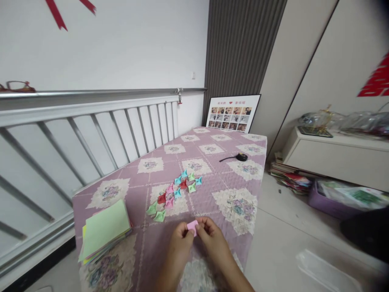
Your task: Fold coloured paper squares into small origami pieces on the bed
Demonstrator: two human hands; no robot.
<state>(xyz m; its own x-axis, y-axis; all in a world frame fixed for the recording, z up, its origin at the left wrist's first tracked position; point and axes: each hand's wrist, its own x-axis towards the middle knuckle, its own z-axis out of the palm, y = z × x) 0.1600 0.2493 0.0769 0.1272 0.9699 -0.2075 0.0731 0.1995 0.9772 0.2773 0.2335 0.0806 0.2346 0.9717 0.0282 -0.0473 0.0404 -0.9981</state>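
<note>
A small folded piece of pink paper (192, 226) is pinched between my two hands, low over the near part of the table. My left hand (181, 235) grips its left side with thumb and fingers. On the right side, my right hand (209, 230) holds it the same way, thumb on top. Just beyond my hands lie several little folded paper shapes in green, pink, red and blue, among them a green one (159, 215), a red one (161, 198) and a blue one (198, 181). The fingertips behind the pink paper are hidden.
A stack of coloured paper sheets (106, 228), light green on top, lies at the left of the purple patterned tablecloth (139, 239). A black tape measure (242, 157) rests at the far right. The white radiator (121, 134) borders the left side; a photo board (232, 113) stands behind.
</note>
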